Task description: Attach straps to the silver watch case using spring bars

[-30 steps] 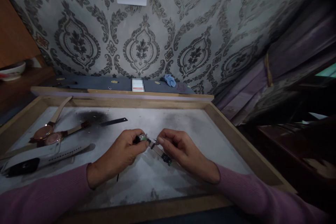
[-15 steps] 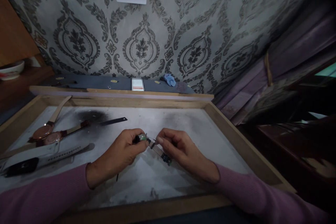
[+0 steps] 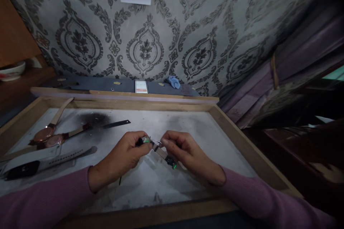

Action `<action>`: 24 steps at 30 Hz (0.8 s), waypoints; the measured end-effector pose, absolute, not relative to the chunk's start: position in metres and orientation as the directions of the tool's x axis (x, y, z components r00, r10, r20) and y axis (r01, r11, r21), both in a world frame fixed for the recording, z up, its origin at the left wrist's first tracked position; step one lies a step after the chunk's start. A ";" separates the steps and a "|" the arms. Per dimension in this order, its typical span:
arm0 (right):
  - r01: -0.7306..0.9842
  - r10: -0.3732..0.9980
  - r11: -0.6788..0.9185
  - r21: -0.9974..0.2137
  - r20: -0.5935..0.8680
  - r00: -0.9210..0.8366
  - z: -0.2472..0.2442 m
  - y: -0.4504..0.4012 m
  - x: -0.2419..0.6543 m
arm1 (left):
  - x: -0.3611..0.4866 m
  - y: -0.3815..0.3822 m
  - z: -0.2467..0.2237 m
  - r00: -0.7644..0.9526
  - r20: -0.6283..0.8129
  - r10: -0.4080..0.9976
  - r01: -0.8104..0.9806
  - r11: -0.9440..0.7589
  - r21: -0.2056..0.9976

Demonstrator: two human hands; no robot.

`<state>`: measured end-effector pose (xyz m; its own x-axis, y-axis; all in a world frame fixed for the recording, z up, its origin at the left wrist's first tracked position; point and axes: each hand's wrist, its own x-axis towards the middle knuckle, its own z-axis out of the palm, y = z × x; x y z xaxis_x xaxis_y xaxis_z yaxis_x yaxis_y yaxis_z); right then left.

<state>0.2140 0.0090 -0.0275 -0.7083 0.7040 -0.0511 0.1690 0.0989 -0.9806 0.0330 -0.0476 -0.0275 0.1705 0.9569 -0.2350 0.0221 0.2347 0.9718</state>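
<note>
Right, the watch (image 3: 146,141) is mid-counter (image 3: 225,146), its case pinched btwn thumb & index of my L fingers (image 3: 142,150), so L is the nearer hand. Strap (image 3: 162,154) runs from the case down & to the R, light side showing, w/ the dark buckle (image 3: 170,161) at its low end just beside the R hand; can't tell if they touch. My R fingers (image 3: 167,145) are closed on a thin pick (image 3: 156,141), its shaft slanting up-L to the case's strap end, approx above the strap. That's the key bit: case lies directly L of the R fingertips, only a small gap btwn the hands. Tip contact's too small to call. In the way: L thumb over part of the case, strap under the pick. Nothing else is close; the blade (image 3: 116,124) lies up-L past the L hand, 2 rose-gold watches (image 3: 43,134) & a white-strapped one (image 3: 23,170) are far L. Phone (image 3: 141,87) & blue cloth (image 3: 174,82) sit beyond the back rim (image 3: 150,105).
</note>
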 end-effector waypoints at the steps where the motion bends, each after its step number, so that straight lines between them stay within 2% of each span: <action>1: 0.166 0.699 0.079 -0.983 -0.064 -0.712 -0.028 0.010 0.214 | 0.033 -0.047 -0.027 0.170 -0.236 0.957 0.017 0.236 0.972; 12: 0.131 0.688 0.012 -0.991 -0.087 -0.721 -0.028 0.013 0.214 | 0.032 -0.047 -0.029 0.176 -0.248 0.953 -0.003 0.253 0.967; 24: 0.137 0.684 0.017 -0.990 -0.089 -0.724 -0.030 0.014 0.214 | 0.032 -0.047 -0.030 0.170 -0.252 0.953 -0.021 0.259 0.966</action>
